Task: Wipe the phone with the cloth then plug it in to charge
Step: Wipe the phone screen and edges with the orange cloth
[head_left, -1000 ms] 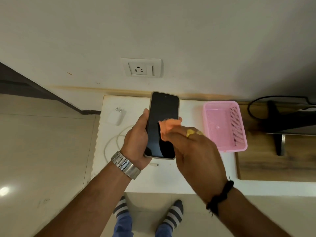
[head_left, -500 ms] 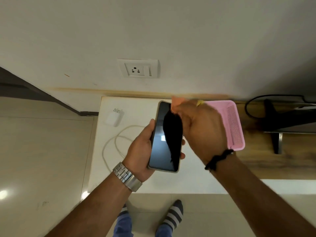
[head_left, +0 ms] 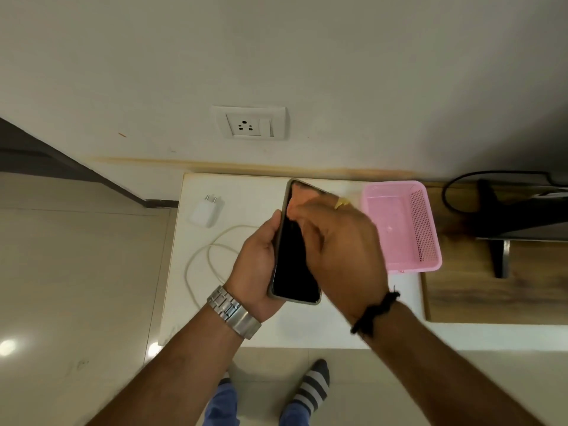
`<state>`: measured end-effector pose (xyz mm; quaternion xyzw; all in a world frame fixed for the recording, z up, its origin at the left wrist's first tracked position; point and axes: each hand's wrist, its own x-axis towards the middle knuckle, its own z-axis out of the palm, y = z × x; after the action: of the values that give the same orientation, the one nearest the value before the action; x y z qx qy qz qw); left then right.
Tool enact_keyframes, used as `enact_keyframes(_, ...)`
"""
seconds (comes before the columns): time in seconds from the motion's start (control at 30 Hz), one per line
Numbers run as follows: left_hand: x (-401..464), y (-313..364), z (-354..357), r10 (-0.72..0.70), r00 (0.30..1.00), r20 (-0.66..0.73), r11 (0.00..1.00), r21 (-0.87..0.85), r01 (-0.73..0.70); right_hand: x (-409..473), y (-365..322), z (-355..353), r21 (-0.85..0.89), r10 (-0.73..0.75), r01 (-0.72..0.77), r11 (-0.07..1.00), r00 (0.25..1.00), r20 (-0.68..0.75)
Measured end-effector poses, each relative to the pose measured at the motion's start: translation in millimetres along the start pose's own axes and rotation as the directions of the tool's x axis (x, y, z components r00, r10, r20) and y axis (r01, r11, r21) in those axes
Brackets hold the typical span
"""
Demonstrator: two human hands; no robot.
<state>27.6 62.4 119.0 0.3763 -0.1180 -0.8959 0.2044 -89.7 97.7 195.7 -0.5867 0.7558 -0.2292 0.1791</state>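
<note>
head view looks down on a white table top [head_left: 307,327] set against a wall. left hand [head_left: 256,265] grips the phone [head_left: 292,265] above the table, fingers wrapped round its left edge and back, screen dark and facing up, its long side running away from the person. right hand [head_left: 335,247] lies over the right part of the phone, fingers pinched tight on a small orange cloth [head_left: 299,198] that presses on the upper end of the screen; most of the cloth is hidden under the fingers. a gold ring [head_left: 341,203] shows on the right hand, a black thread band [head_left: 373,313] on its wrist, and a metal watch [head_left: 233,312] on the left wrist.

left of the phone, on the table, a white charger adapter [head_left: 206,212] lies with its two pins pointing toward the wall, and a white cable [head_left: 196,265] loops between it and the left hand. right of the phone stands a pink plastic basket [head_left: 427,229], close to the right hand. beyond the phone, up on the wall, is a white socket plate [head_left: 250,123] with a switch beside the holes. further right of the basket lies a wooden surface [head_left: 491,290] with a dark stand [head_left: 499,238] and a black cord on it. below the phone, past the table's near edge, two striped socks [head_left: 312,387] stand on the pale floor.
</note>
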Motion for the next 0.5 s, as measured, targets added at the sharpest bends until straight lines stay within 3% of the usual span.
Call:
enact_keyframes(0.1, -2.8, -1.2, -3.1, 0.016, 1.000, -0.007, 0.999, 0.042, -0.016, -23.5, -9.2, 2.8, 0.135, -0.048, 0.029, 0.990, 0.989, 0.140)
enact_keyframes(0.23, -7.1, -14.1, -2.0, 0.002, 0.999, 0.042, 0.998, 0.057, -0.005, 19.1, 13.4, -4.8, -0.005, -0.056, 0.056, 0.998, 0.998, -0.037)
enact_keyframes(0.5, -11.7, -3.1, -8.6, 0.022, 0.996, 0.089, 0.999, 0.047, -0.026, 7.5, 29.1, -6.9, 0.009, 0.005, -0.005, 1.000, 0.998, -0.070)
